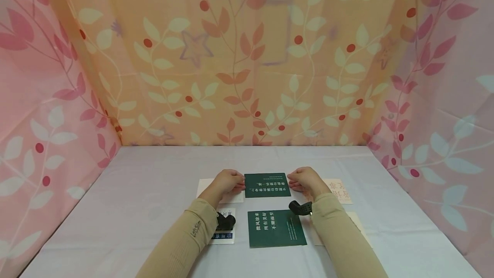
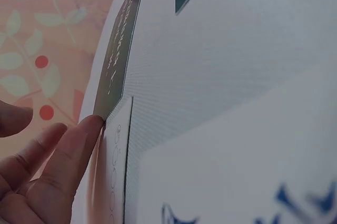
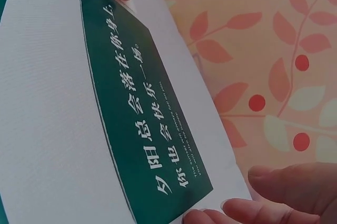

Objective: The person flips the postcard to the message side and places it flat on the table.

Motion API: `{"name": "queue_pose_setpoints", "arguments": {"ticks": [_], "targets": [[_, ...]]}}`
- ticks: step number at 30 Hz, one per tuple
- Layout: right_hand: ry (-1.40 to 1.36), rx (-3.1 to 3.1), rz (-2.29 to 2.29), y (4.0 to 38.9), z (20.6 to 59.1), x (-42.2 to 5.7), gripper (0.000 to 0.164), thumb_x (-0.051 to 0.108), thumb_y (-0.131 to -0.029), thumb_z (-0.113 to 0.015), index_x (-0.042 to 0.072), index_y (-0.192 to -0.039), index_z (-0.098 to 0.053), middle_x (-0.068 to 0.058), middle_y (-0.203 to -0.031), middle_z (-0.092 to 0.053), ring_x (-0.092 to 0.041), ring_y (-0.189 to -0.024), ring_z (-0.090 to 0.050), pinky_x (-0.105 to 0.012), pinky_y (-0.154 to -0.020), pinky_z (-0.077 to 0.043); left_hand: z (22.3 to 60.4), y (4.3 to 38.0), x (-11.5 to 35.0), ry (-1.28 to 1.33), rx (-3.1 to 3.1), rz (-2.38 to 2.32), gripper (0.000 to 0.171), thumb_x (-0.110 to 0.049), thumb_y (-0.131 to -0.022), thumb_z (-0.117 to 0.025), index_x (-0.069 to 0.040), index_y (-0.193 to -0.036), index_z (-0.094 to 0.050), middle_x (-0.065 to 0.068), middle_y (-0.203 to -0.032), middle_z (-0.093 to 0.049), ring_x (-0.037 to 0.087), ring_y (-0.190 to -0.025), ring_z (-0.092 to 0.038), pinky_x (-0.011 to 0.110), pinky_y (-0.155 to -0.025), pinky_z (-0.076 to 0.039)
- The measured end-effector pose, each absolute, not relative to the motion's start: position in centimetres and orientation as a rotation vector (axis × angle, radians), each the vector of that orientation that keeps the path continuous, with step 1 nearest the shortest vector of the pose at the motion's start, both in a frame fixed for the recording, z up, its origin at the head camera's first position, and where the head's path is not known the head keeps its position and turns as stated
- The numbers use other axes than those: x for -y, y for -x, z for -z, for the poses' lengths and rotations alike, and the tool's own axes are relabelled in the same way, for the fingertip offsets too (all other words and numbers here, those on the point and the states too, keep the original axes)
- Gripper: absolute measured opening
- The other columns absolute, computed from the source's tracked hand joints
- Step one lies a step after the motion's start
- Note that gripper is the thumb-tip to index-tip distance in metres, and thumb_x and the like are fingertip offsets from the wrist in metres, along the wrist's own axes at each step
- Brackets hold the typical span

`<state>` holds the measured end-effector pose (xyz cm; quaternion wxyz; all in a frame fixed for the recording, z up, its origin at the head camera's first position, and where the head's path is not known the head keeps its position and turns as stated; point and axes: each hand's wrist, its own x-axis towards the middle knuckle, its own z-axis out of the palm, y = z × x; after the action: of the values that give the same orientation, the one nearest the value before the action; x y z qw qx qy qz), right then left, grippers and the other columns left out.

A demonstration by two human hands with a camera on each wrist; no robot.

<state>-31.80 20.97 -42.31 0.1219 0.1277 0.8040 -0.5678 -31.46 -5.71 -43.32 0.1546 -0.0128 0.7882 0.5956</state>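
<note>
A dark green card (image 1: 266, 185) with white lettering lies on the table between the two hands. My left hand (image 1: 228, 182) touches its left edge; in the left wrist view the fingertips (image 2: 90, 126) meet the card's corner, with the thumb held apart. On the other side, my right hand (image 1: 306, 180) has its fingers at the right edge, and in the right wrist view the thumb (image 3: 263, 179) stands away from the card (image 3: 152, 118). Nearer the body lies a second green card (image 1: 275, 230) with white writing, untouched.
A pale card (image 1: 203, 187) lies partly under the left hand, and a blue-and-white card (image 1: 224, 240) sits below the left wrist. To the right are a cream card with orange writing (image 1: 340, 190) and another pale card (image 1: 356, 219), partly hidden by the sleeve. Patterned cloth (image 1: 247, 76) walls surround the table.
</note>
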Motion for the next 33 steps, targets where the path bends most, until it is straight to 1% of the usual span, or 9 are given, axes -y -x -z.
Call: {"name": "queue_pose_setpoints", "arguments": {"ticks": [10,15,21,27,33], "targets": [[-0.407,-2.344,1.661,31.74,42.31,-21.11,0.021,0.012,-0.089,-0.058,-0.005,-0.101,-0.058,-0.017,-0.092,-0.063,-0.021,-0.075,-0.061,-0.03,-0.072,-0.054,43.41,31.76,5.49,0.067,-2.208,-1.738,0.025,-0.016,-0.091,-0.052,0.002,-0.105,-0.061,0.016,-0.094,-0.064,0.02,-0.081,-0.066,0.027,-0.07,-0.054],[-0.414,-2.333,1.67,31.76,42.36,-21.17,0.02,0.011,-0.088,-0.059,-0.005,-0.1,-0.059,-0.017,-0.09,-0.064,-0.021,-0.074,-0.061,-0.03,-0.07,-0.054,43.3,31.74,5.5,0.121,-2.203,-1.74,0.025,-0.017,-0.091,-0.052,0.001,-0.106,-0.06,0.016,-0.092,-0.065,0.021,-0.08,-0.066,0.026,-0.068,-0.054],[-0.394,-2.35,1.667,31.77,42.48,-21.34,0.019,0.008,-0.087,-0.059,-0.007,-0.1,-0.06,-0.018,-0.088,-0.065,-0.021,-0.073,-0.062,-0.031,-0.069,-0.054,43.17,31.94,5.49,0.198,-2.153,-1.776,0.03,-0.018,-0.091,-0.052,0.0,-0.115,-0.055,0.017,-0.091,-0.065,0.021,-0.075,-0.067,0.026,-0.063,-0.054],[-0.413,-2.33,1.673,31.88,42.61,-21.39,0.019,0.008,-0.087,-0.059,-0.006,-0.1,-0.061,-0.017,-0.088,-0.065,-0.021,-0.073,-0.062,-0.03,-0.069,-0.054,43.21,32.13,5.47,0.268,-2.076,-1.813,0.038,-0.017,-0.089,-0.053,-0.003,-0.124,-0.048,0.018,-0.089,-0.066,0.022,-0.07,-0.067,0.026,-0.06,-0.054],[-0.413,-2.323,1.677,31.83,42.65,-21.41,0.019,0.008,-0.088,-0.059,-0.006,-0.1,-0.06,-0.017,-0.088,-0.065,-0.022,-0.074,-0.062,-0.031,-0.069,-0.054,43.41,32.2,5.47,0.268,-2.009,-1.861,0.035,-0.017,-0.09,-0.052,-0.001,-0.121,-0.05,0.02,-0.092,-0.064,0.023,-0.074,-0.067,0.027,-0.063,-0.055]]}}
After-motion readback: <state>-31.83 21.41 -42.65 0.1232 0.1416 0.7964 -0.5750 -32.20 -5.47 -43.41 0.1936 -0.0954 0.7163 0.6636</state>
